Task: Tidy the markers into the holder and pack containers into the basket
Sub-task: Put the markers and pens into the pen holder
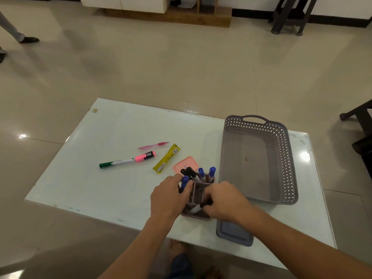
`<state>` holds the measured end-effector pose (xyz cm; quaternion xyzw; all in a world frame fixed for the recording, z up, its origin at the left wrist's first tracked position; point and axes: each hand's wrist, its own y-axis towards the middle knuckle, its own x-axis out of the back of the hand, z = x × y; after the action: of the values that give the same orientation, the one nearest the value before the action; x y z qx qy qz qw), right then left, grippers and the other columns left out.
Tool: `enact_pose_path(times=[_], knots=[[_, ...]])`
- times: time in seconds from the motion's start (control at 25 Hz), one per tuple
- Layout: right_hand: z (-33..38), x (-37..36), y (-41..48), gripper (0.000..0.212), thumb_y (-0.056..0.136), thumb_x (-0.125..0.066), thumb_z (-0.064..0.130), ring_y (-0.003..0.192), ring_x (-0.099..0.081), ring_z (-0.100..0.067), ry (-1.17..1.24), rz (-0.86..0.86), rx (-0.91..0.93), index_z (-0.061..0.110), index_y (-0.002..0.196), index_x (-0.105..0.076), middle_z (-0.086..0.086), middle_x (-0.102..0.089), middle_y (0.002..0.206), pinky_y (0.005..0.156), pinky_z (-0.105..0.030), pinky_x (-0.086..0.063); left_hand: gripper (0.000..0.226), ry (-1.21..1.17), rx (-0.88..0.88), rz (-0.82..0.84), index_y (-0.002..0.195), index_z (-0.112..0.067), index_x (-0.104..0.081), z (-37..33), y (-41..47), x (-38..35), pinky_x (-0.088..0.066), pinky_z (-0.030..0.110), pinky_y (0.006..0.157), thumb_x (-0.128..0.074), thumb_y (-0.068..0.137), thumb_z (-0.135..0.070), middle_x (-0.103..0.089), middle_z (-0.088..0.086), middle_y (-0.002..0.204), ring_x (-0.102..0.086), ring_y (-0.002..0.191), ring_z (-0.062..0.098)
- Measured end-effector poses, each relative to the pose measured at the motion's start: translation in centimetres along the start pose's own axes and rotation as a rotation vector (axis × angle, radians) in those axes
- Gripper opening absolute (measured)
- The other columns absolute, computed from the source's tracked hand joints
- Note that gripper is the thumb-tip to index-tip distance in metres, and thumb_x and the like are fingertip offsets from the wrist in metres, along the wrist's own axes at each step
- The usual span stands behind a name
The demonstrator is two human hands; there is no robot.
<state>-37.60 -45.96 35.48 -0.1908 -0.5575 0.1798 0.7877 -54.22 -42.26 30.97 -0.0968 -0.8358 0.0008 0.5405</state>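
A mauve compartmented holder [198, 195] stands near the table's front edge with several blue- and black-capped markers [211, 173] upright in it. My left hand [170, 195] grips the holder's left side, against two blue-capped markers. My right hand [225, 200] pinches a black-capped white marker [198, 208] that slants into the front compartment. A green-capped marker [116, 163], a pink highlighter [145, 156], a pink pen [154, 145] and a yellow packet [166, 161] lie loose on the table. Behind the holder sits a pink lidded container [185, 164]. The grey perforated basket [285, 156] stands empty on the right.
The white table [90, 158] has its front edge just below my hands. A grey-blue lid or container [234, 233] lies flat at the front edge under my right wrist. Another person's leg and shoe [28, 38] are at far left. Dark furniture legs [358, 117] stand at right.
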Motion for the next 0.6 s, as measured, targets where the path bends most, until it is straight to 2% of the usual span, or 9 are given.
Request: enact_pose_path(times=[0.12, 0.24, 0.36, 0.48, 0.56, 0.6], knots=[[0.8, 3.1, -0.7, 0.017, 0.08, -0.067, 0.033, 0.068, -0.067, -0.014, 0.054, -0.099, 0.037, 0.023, 0.09, -0.076, 0.004, -0.07, 0.076, 0.065, -0.033, -0.061, 0.034, 0.089, -0.033, -0.014, 0.106, -0.031, -0.058, -0.4, -0.3, -0.1, -0.048, 0.026, 0.059, -0.042, 0.097, -0.059, -0.063, -0.01, 0.087, -0.059, 0.07, 0.012], [1.0, 6.1, -2.0, 0.017, 0.077, -0.068, 0.033, 0.066, -0.063, -0.009, 0.092, -0.19, 0.055, 0.027, 0.091, -0.076, 0.01, -0.066, 0.072, 0.06, -0.027, -0.056, 0.03, 0.137, -0.099, -0.042, 0.097, -0.026, -0.06, -0.6, -0.8, 0.1, -0.033, 0.02, 0.047, -0.048, 0.097, -0.053, -0.061, -0.01, 0.077, -0.051, 0.057, 0.012], [0.2, 7.6, -2.5, 0.014, 0.076, -0.068, 0.036, 0.064, -0.06, -0.008, 0.065, -0.276, 0.024, 0.028, 0.086, -0.073, 0.01, -0.065, 0.07, 0.053, -0.023, -0.047, 0.028, 0.165, -0.113, -0.047, 0.09, -0.023, -0.059, -0.6, -0.9, 0.2, -0.022, 0.019, 0.045, -0.052, 0.096, -0.05, -0.051, -0.011, 0.069, -0.043, 0.053, 0.013], [-0.2, 6.8, -2.4, 0.013, 0.077, -0.068, 0.037, 0.063, -0.06, -0.01, 0.011, -0.273, -0.025, 0.025, 0.084, -0.069, 0.007, -0.064, 0.069, 0.051, -0.024, -0.046, 0.029, 0.168, -0.035, -0.024, 0.09, -0.027, -0.051, -0.7, -1.0, -0.1, -0.03, 0.019, 0.048, -0.043, 0.098, -0.053, -0.049, -0.012, 0.072, -0.047, 0.058, 0.011], [-0.7, 5.8, -2.1, 0.013, 0.078, -0.067, 0.034, 0.064, -0.063, -0.013, -0.005, -0.278, -0.048, 0.023, 0.084, -0.069, 0.003, -0.067, 0.071, 0.055, -0.029, -0.055, 0.03, 0.136, 0.016, -0.017, 0.096, -0.029, -0.054, -0.9, -1.0, -0.3, -0.042, 0.02, 0.054, -0.041, 0.098, -0.055, -0.052, -0.012, 0.076, -0.052, 0.063, 0.011], [-1.0, 5.4, -1.9, 0.012, 0.079, -0.067, 0.033, 0.064, -0.064, -0.015, -0.004, -0.285, -0.058, 0.022, 0.084, -0.069, 0.002, -0.068, 0.071, 0.058, -0.031, -0.058, 0.03, 0.14, 0.026, -0.009, 0.1, -0.03, -0.055, -1.0, -1.1, -0.3, -0.041, 0.02, 0.054, -0.04, 0.098, -0.056, -0.052, -0.013, 0.078, -0.053, 0.064, 0.01]])
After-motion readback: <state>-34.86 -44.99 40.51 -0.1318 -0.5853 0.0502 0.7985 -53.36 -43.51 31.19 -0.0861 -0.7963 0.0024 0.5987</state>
